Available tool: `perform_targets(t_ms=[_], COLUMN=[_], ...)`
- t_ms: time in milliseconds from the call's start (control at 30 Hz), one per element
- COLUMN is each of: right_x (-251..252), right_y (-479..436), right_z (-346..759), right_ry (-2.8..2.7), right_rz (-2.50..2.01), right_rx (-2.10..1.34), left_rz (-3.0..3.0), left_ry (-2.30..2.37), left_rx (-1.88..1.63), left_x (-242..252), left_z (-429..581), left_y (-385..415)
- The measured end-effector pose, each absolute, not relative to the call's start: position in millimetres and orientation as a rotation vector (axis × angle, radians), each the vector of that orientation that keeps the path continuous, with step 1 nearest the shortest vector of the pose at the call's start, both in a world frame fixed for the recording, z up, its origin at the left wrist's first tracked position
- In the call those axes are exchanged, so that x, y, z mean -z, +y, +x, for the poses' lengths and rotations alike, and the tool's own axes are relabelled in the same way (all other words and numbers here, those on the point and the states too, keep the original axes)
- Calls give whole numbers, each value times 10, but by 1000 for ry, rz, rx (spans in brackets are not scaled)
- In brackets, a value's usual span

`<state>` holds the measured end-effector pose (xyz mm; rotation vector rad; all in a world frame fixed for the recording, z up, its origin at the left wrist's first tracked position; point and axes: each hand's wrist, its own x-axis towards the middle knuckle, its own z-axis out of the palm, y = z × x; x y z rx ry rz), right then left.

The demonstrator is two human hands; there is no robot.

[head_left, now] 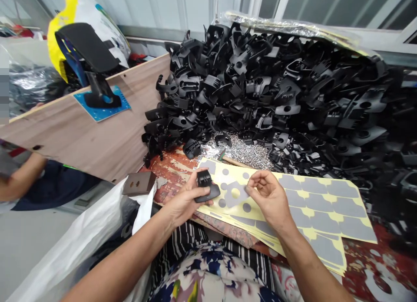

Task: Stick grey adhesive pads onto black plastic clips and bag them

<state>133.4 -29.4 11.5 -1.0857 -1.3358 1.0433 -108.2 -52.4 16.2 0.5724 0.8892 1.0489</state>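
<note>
My left hand [184, 203] is closed around a small black plastic bracket [209, 192], with the thumb lying across its top. To the right, my right hand [270, 195] pinches the edge of a thin grey adhesive pad [230, 201] between thumb and fingertips. The pad has a round hole and hangs over the yellow backing sheet [235, 170]; whether it touches the sheet I cannot tell. Loose grey discs stay on the backing around it. More grey pads [321, 202] cover the right part of the stacked sheets.
A large heap of black plastic parts [228, 85] fills the back and right. Small metal pins [247, 150] lie before it, beside a wooden-handled hammer [236, 162]. A wooden board [137, 102] stands at left, above a brown block [139, 183] and white sack [87, 232]. Another person's arm [24, 176] shows far left.
</note>
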Motion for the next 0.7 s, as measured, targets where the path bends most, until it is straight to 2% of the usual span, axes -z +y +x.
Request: perform_targets(t_ms=[200, 700], right_x=[-28, 162], right_y=[-468, -456], right_z=[1047, 901], right_ry=[-1394, -1384], right_rz=[-1097, -1141], right_rx=[-964, -998], left_rz=[397, 362], left_ry=[673, 613], left_rx=[-1052, -1058], left_x=[-123, -105], left_z=[-898, -858], left_y=[-557, -576])
